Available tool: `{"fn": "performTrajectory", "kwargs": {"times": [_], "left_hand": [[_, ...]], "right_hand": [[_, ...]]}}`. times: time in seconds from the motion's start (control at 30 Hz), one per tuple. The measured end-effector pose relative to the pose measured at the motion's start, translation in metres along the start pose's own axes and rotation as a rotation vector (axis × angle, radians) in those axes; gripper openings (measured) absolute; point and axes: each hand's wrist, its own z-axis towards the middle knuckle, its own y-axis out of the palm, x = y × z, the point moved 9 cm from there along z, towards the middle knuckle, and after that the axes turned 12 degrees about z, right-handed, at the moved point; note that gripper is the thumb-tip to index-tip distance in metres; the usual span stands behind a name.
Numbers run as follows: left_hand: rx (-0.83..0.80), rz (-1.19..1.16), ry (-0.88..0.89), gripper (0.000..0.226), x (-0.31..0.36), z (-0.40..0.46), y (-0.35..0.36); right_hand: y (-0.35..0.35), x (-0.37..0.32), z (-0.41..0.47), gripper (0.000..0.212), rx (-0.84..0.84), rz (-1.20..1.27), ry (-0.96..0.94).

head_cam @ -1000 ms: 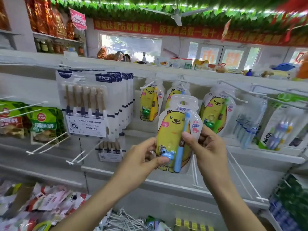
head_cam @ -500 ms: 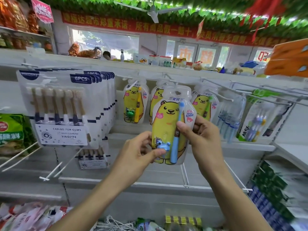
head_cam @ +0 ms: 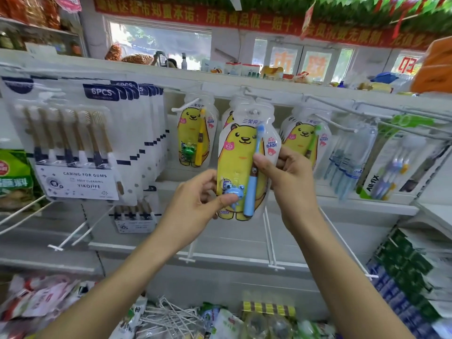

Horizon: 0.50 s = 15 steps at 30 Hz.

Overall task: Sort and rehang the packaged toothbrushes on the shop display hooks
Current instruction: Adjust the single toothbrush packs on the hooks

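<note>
I hold one yellow bear-shaped toothbrush pack with a blue brush upright in front of the display. My left hand pinches its lower left edge, thumb on the blue toy. My right hand grips its right side, thumb across the brush handle. The pack's hang hole sits level with the middle display hook. Matching bear packs hang to the left and right; another is mostly hidden behind the held pack.
White 6PCS toothbrush packs hang at the left. Clear and All-fix brush packs hang at the right. Bare white hooks stick out below. Loose hooks and packets lie in the bin underneath.
Both hands have lifted the bear pack up and towards the hook rail. The view has moved closer and shifted to the right.
</note>
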Motion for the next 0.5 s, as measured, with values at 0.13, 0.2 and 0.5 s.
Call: {"fn": "performTrajectory", "kwargs": {"times": [0.13, 0.2, 0.5], "left_hand": [[-0.007, 0.043, -0.031, 0.025, -0.012, 0.019, 0.000], [-0.005, 0.073, -0.042, 0.026, -0.021, 0.031, 0.001], [0.018, 0.132, -0.076, 0.016, -0.061, 0.088, 0.018]], "right_hand": [[-0.003, 0.016, 0.020, 0.014, 0.006, -0.040, 0.011], [-0.005, 0.025, 0.031, 0.015, 0.008, -0.067, 0.014], [-0.018, 0.057, 0.083, 0.013, 0.024, -0.234, 0.016]]}}
